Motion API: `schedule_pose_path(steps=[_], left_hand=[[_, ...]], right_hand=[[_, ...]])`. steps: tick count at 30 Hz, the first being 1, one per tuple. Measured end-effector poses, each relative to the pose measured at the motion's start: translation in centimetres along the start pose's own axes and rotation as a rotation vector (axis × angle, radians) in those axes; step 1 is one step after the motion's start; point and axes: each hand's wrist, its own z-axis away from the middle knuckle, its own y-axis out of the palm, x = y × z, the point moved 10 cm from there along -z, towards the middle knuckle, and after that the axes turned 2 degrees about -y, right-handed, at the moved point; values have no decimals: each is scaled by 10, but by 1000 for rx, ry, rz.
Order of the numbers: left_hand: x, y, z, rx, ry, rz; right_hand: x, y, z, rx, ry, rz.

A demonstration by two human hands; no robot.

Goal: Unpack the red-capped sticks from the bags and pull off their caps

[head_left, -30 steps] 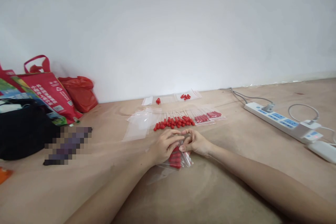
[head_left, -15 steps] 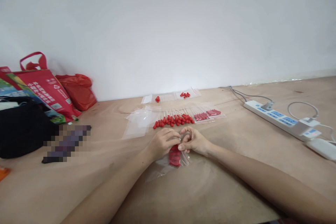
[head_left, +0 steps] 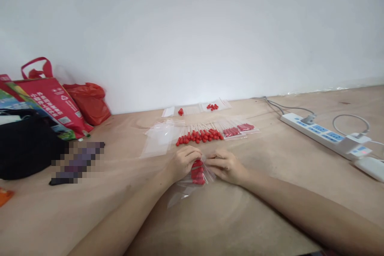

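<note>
- Along the back, a pale wall fills the upper half of the view.
- Below it spreads a tan counter, which carries everything else here.
- At the far left stands a red shopping bag with white lettering and a looped handle; a black cloth thing sits in front of it.
- On the right, a white power strip with blue socket panels lies slantwise, plugs and grey cables at both ends.
- Just beside the shopping bag slumps a red plastic bag.
- Near the middle, the two hands face each other. The left hand has its fingers closed on the upper end of a clear bag of red pieces. The right hand is curled at the bag's right edge, fingertips at the film — whether it grips, I cannot tell.
- Beyond the hands lies a row of red-tipped sticks, red ends towards the person; flat clear bags adjoin it on the left, filled bags on the right.
- Between the hands is that clear bag of red pieces, its loose film spreading onto the counter.
- Close to the wall are two little red clusters — in or on clear film, I cannot tell which.
</note>
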Motion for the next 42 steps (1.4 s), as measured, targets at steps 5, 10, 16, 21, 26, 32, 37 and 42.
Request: schedule_pose_path(steps=[5, 10, 16, 21, 26, 32, 37, 42], left_hand=[[-6, 10, -2, 139, 40, -9], [-21, 17, -1, 211, 194, -152], [-39, 25, 5, 209, 417, -300], [-42, 24, 6, 258, 475, -333], [-20, 7, 1, 237, 357, -274], [10, 6, 7, 340, -171, 71], [2, 11, 28, 417, -386, 181], [3, 14, 26, 363, -366, 231]], right_hand=[[29, -1, -1, 13, -329, 330], [29, 4, 0, 61, -379, 409], [30, 25, 6, 220, -453, 492], [20, 46, 12, 456, -446, 487], [15, 36, 11, 498, -390, 417], [-2, 16, 5, 494, -129, 148], [-19, 15, 0, 409, 144, -164], [-53, 32, 16, 357, 565, -397]])
